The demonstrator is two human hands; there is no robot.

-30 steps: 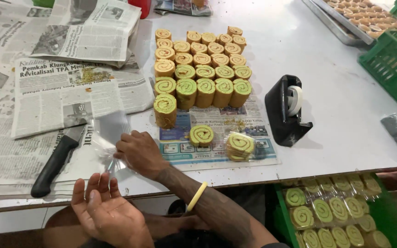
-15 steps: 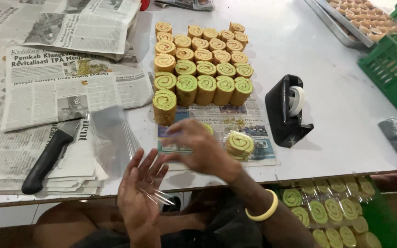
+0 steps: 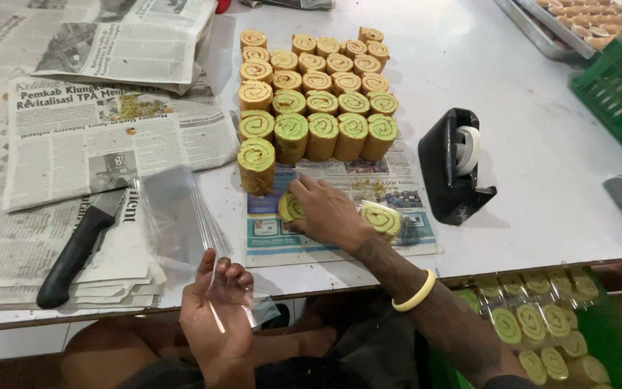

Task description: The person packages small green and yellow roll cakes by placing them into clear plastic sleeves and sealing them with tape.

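**Right hand on a roll slice, left hand holding a clear bag**

We see the right hand (image 3: 329, 212) reaching across the counter (image 3: 512, 115), fingers curled down over a green-and-yellow roll slice (image 3: 291, 209) that lies on a newspaper sheet (image 3: 340, 241) just near of the stacked rolls (image 3: 311, 94). The fingers are partly closed around the slice; we cannot tell whether it has left the paper. A second slice, already wrapped (image 3: 381, 218), lies just right of that hand.

The left hand (image 3: 217, 313) is at the near edge, palm up and mostly open, with a thin clear plastic bag (image 3: 181, 216) draped over its fingers and trailing away onto the newspapers at left.

We judge the slice soft enough to crush or unroll under a hard pinch. The loose film could slip off the open palm, since little seems to grip it. A black-handled knife (image 3: 73, 252) lies just left of the bag, and a trailing edge might snag it.

As for containers: a green crate (image 3: 617, 94) at far right shows no contents from here; a metal tray (image 3: 570, 29) beyond it holds small brown pieces; a green bin (image 3: 534, 331) below the counter's near right edge is filled with wrapped slices. A black tape dispenser (image 3: 455, 169) stands right of the newspaper sheet.
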